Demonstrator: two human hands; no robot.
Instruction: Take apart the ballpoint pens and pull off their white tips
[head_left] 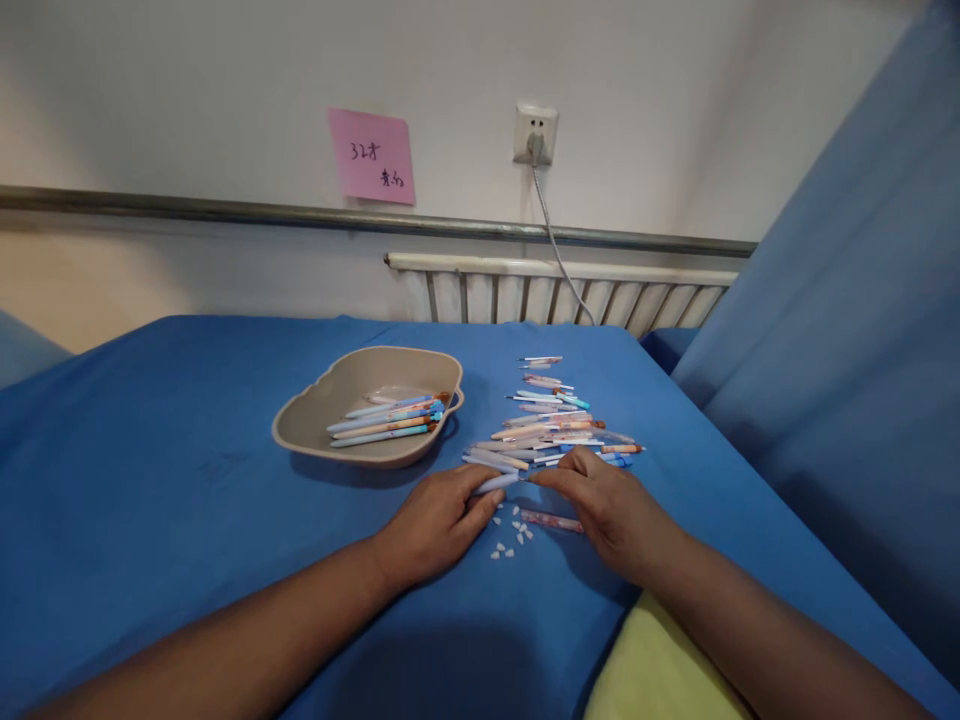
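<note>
My left hand rests on the blue cloth, its fingers pinching one end of a pale pen barrel. My right hand pinches the other end of the same piece. Just beyond my fingers lies a loose pile of pens and pen parts. Several tiny white bits are scattered on the cloth between my hands. A pinkish pen tube lies under my right hand. To the left stands a beige tray holding several assembled pens.
The blue cloth covers the whole table. A blue partition rises at the right. Behind are a radiator, a wall socket with a plugged cable, a pink note, and a yellow patch near my right forearm.
</note>
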